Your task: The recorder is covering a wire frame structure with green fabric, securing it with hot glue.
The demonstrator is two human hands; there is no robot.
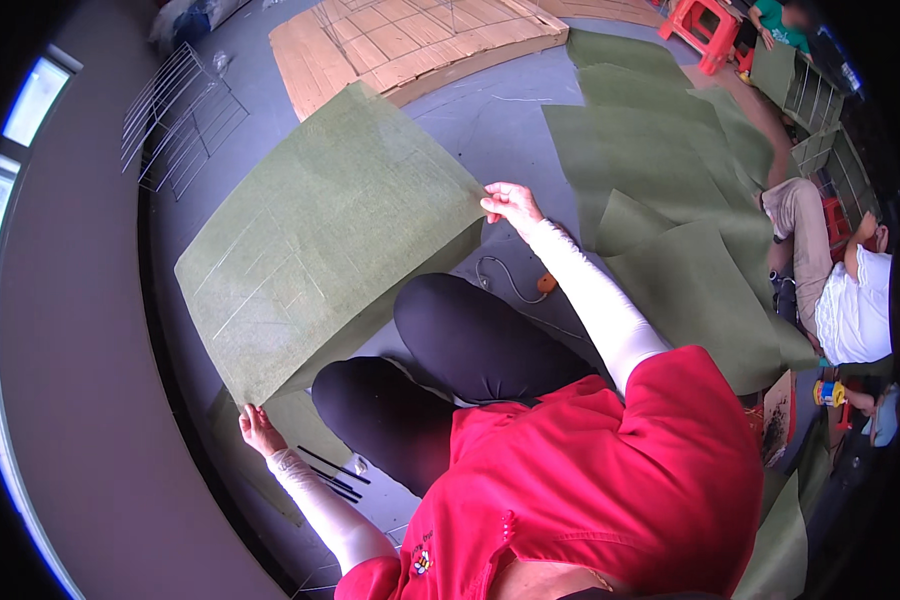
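Note:
A large green fabric sheet is stretched out in front of my knees, with faint straight pale lines across its left part. My left hand pinches its near left corner, and my right hand grips its near right corner between thumb and fingers. Under the raised near edge more green material shows; how the two join is hidden. Several thin black strips lie on the floor close to my left forearm. Between my right knee and right forearm are a pale cord and a small orange object.
Wire frames stand at the far left by the grey wall. A wooden platform lies ahead. Overlapping green sheets spread to the right. Beyond them are a red stool, a seated person and another person in green.

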